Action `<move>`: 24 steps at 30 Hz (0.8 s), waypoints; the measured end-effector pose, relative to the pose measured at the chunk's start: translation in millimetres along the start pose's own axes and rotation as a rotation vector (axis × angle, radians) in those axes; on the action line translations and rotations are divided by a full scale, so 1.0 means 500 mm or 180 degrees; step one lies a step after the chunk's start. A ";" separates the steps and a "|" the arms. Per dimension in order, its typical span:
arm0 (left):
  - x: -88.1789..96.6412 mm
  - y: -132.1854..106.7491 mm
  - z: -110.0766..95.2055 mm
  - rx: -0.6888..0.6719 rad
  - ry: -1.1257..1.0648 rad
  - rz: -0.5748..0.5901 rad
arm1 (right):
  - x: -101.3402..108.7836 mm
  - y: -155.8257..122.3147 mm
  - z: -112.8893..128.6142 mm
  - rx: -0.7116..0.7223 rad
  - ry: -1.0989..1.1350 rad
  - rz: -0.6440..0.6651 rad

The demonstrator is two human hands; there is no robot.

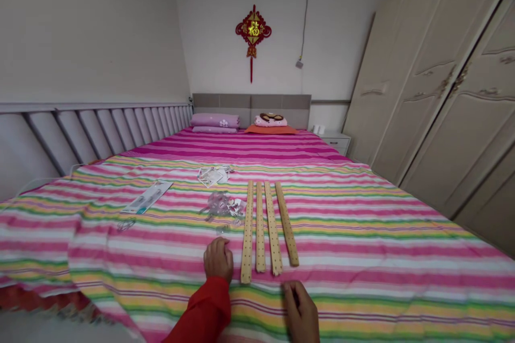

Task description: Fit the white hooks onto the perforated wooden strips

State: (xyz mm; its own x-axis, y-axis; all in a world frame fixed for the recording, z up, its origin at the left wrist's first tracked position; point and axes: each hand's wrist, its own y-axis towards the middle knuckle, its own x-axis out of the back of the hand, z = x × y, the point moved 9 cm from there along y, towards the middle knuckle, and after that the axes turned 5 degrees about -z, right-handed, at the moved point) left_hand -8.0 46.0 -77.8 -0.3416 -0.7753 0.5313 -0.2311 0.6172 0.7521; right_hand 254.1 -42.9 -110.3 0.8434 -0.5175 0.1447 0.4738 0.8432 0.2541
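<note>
Head view, looking down the length of a bed (362, 214) covered by a striped sheet in pink, green and yellow.

Four wooden slats (272, 230), each drilled with rows of small holes, lie side by side on the sheet at centre. They run near to far, and the rightmost is angled slightly to the right.

Left hand (218, 260), red sleeve (205, 313): rests palm down on the sheet just left of the near end of the leftmost slat (247, 233). Fingers loosely bent, gripping nothing visible. Contact with the slat cannot be judged.

Right hand (301, 313): at the near edge, just short of the slats' near ends and apart from them. Fingers drawn together towards the thumb. Whether they pinch anything cannot be told.

A clear bag of small metal parts (223, 206) lies left of the slats, beyond the left hand. Paper packets (213, 175) lie farther off. A flat card package (148, 196) lies to the left.

Pillows (215, 120) sit at the far headboard, and a wardrobe (442, 91) stands on the right.
</note>
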 end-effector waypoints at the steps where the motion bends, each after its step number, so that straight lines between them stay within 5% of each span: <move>1: 0.000 0.000 0.000 -0.0009 0.0004 0.0001 | 0.000 -0.002 0.004 0.0053 -0.0045 -0.0005; 12: 0.013 -0.001 -0.007 -0.0030 -0.0066 -0.0058 | -0.041 -0.036 0.057 0.1377 -0.0982 0.0261; 19: 0.014 0.021 0.020 0.0105 -0.0926 0.0140 | -0.048 -0.033 0.041 0.1532 -0.1091 0.0187; 24: -0.001 0.094 0.020 0.0437 -0.1510 0.0447 | -0.050 -0.029 0.034 0.1451 -0.0991 0.0268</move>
State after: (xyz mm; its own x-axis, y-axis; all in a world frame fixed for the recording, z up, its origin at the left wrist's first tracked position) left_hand -28.1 76.8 -46.4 -0.7464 -0.5571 0.3642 -0.2599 0.7476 0.6111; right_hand 221.6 -44.7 -101.6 0.7261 -0.5280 0.4405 0.1921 0.7709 0.6073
